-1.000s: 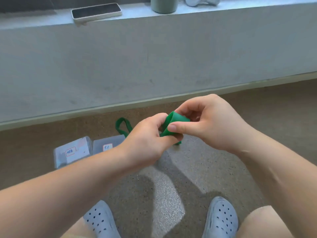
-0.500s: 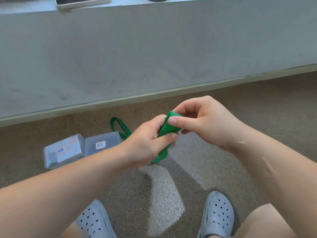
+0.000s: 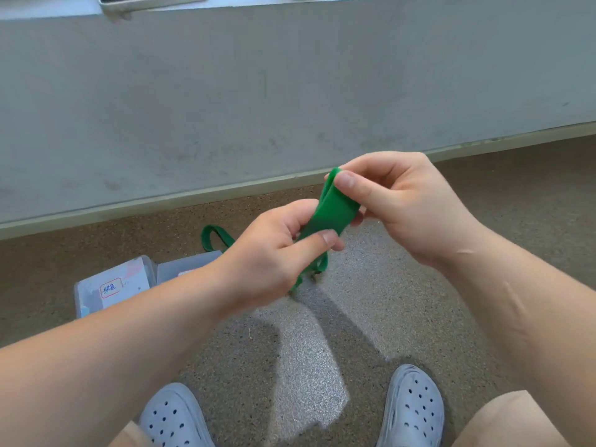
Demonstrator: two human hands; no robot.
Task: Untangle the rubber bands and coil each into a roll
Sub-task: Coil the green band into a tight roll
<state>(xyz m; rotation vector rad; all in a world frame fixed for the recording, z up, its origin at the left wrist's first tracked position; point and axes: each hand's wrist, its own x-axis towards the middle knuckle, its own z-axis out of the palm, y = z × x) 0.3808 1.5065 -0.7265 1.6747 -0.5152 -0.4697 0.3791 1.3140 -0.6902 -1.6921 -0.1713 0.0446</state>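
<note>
— From the head view, how are the hands set?

— Both are raised over the floor [image 3: 419, 301], with the forearms coming in from the lower corners. The right hand [image 3: 403, 201] pinches the folded top end of the green rubber band [image 3: 332, 214] between thumb and fingers. The left hand [image 3: 271, 253], lower and just beside it, clamps the same flat strip under its thumb. The band's tail hangs below that hand.

— What room is there around them?

— The wall [image 3: 290, 91] and its skirting run behind the hands. Open speckled floor lies to the right and between the shoes [image 3: 416, 404].

— Any containers?

— A labelled clear box [image 3: 113, 285] touches a second box [image 3: 187, 269], which is partly behind the left forearm. I can't make out their contents. A green loop [image 3: 214, 240] lies just behind them, possibly part of the same band.
</note>
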